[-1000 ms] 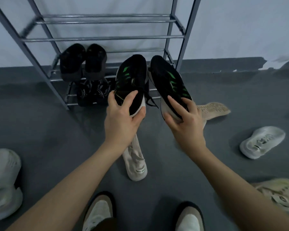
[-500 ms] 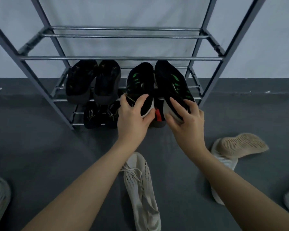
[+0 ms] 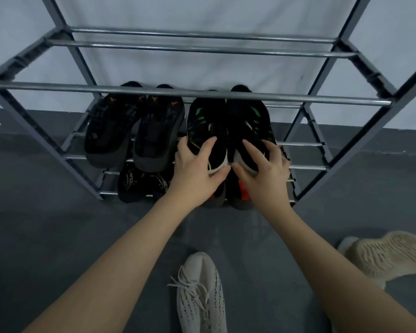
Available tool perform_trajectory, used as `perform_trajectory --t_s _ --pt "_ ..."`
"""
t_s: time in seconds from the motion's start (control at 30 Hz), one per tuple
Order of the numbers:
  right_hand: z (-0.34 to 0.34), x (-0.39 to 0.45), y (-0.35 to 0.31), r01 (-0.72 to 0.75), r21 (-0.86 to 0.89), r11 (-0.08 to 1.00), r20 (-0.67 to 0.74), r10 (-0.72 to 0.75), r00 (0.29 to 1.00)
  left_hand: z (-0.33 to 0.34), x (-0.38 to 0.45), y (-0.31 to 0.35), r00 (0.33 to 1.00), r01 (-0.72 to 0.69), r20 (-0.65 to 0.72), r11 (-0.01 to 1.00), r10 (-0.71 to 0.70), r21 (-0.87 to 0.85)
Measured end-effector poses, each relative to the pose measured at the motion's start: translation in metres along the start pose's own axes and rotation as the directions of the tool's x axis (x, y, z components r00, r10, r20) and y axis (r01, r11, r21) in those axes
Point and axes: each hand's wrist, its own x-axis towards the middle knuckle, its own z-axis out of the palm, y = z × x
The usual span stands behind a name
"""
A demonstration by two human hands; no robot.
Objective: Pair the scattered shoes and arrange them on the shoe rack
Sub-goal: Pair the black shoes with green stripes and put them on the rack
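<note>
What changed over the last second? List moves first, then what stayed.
Both hands, left hand and right hand, carried the green-striped shoes forward onto the rack shelf beside the black pair. Each grip stayed on its heel; the pale shoes stayed on the floor.

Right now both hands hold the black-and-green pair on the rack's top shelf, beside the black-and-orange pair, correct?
Not quite. The head view shows the left hand and right hand holding the black-and-green pair on a lower shelf, beside the black-and-orange pair.

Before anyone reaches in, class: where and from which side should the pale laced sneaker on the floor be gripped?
Grip the pale laced sneaker at its heel collar, from above and the near side. It lies upright, toe toward the shoe rack, laces on top; the heel is cut off by the frame edge.
</note>
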Motion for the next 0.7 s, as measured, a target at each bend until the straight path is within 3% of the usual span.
perform_trajectory --t_s 0.13,0.3,0.47,0.7 --pt "-0.004 -0.002 0.009 0.045 0.027 0.999 0.065 -0.046 0.997 -0.006 -0.005 -0.017 0.991 -0.072 0.111 0.997 0.073 -0.014" --pt "-0.010 -0.002 0.009 0.075 -0.045 0.996 0.088 -0.070 0.994 0.002 -0.012 -0.011 0.989 -0.146 -0.033 0.989 0.146 -0.012" --pt "-0.003 -0.002 0.004 0.081 -0.062 0.995 -0.028 -0.083 0.996 0.002 -0.013 -0.014 0.974 -0.184 -0.133 0.983 0.183 0.005" --pt "0.009 0.003 -0.001 0.060 -0.084 0.995 -0.038 -0.063 0.997 0.001 -0.004 -0.017 0.975 -0.199 -0.100 0.980 0.196 -0.014"
